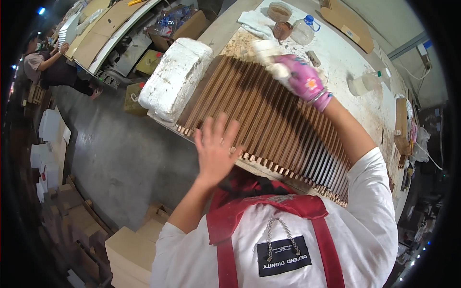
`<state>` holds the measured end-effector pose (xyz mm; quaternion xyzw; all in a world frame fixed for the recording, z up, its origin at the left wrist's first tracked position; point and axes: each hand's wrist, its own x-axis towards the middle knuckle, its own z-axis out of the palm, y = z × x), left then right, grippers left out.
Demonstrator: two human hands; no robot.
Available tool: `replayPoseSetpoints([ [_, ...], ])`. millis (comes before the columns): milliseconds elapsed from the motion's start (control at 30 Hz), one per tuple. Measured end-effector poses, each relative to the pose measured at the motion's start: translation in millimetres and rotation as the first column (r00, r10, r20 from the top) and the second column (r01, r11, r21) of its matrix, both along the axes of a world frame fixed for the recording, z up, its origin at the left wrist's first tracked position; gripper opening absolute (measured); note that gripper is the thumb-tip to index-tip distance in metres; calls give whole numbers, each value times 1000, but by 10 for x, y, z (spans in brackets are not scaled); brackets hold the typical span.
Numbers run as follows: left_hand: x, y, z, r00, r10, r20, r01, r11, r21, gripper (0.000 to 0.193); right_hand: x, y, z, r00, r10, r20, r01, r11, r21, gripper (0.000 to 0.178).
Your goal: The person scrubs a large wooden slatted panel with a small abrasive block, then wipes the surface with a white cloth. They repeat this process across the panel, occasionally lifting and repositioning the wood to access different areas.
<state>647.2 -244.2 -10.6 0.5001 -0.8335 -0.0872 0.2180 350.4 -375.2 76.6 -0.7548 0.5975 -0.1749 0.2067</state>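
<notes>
A row of brown wooden strips, with pale narrow ends toward me, lies side by side across the workbench. My left hand is bare, its fingers spread over the near ends at the left of the row; whether it presses on them I cannot tell. Over the far ends, my right hand wears a pink flowered glove and is closed on a white cloth-like wad, blurred by motion. The strips toward the right look shinier and greyer than those at the left.
A white foam block stands left of the strips. Behind them are a tub of brownish liquid, a clear jug with a blue cap and a cardboard tray. A clear bottle lies at right. Another person works far left.
</notes>
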Motion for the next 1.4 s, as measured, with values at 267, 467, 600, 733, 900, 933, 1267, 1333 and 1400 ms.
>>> replayPoseSetpoints([
  [267, 256, -219, -82, 997, 75, 28, -76, 997, 24, 61, 286, -364, -566, 978, 179, -110, -178, 984, 11, 41],
  [467, 547, -396, -204, 987, 158, 33, -157, 987, -21, 60, 974, -543, -240, 849, 429, -309, -511, 816, -272, 48],
  [600, 488, -444, -218, 992, 128, 20, -128, 992, -17, 56, 1177, -627, -797, 826, 558, -76, -557, 788, -264, 29],
  [733, 474, -428, -180, 992, 123, 4, -123, 992, -17, 55, 540, -1333, -462, 845, 97, -526, -157, 985, -69, 24],
  [900, 519, -396, -253, 985, 167, 36, -166, 986, -27, 57, 1227, -880, -79, 956, 284, -69, -280, 958, 66, 23],
  [933, 535, -399, -251, 984, 170, 47, -170, 985, -22, 58, 1412, -706, -36, 920, 380, -97, -357, 913, 195, 22],
  [1267, 524, -644, 47, 995, 41, -96, -33, 996, 78, 52, 74, -945, -289, 948, -32, -317, -31, 981, -192, 34],
  [1333, 432, -889, 162, 972, 35, -233, -9, 994, 108, 48, 114, -695, -173, 980, -36, -198, 28, 999, -45, 38],
  [1400, 467, -1098, 246, 948, 101, -303, -40, 978, 203, 47, 145, -350, 111, 993, 8, 121, -14, 999, 50, 41],
])
